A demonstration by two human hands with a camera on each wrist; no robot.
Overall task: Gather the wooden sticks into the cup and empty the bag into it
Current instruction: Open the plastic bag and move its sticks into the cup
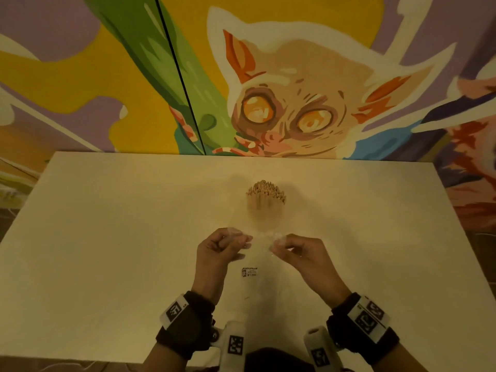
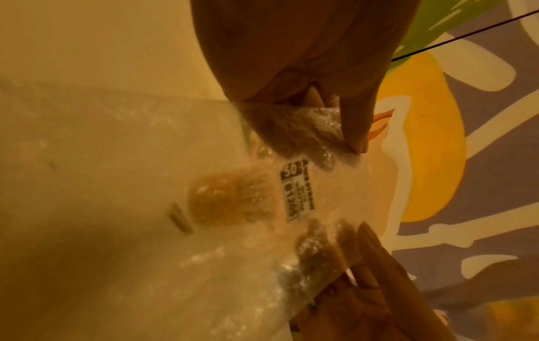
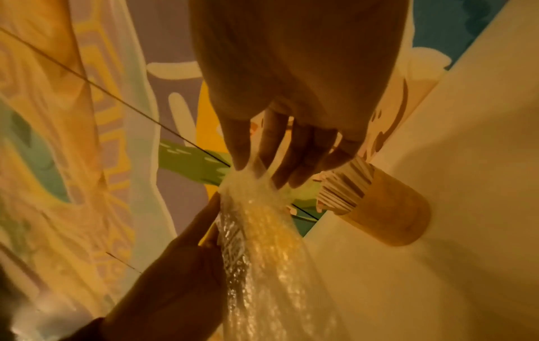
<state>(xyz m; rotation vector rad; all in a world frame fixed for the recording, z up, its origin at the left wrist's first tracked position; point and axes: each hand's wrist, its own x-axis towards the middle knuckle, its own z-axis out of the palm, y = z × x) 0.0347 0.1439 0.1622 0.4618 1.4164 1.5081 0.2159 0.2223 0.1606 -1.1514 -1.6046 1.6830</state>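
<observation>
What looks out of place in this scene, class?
One stick lies alone, seen through the clear bag, while the rest stand packed in the cup. Whether it is inside the bag or under it is unclear.

My left grip (image 1: 224, 244) and my right grip (image 1: 294, 252) each pinch an upper corner of the clear plastic bag (image 1: 261, 267), which hangs between them; its small printed label (image 1: 249, 271) sits just below my fingertips. Beyond both grips, on the pale counter (image 1: 107, 237), stands the wooden cup (image 1: 265, 210), packed with upright wooden sticks (image 1: 265, 190).
</observation>
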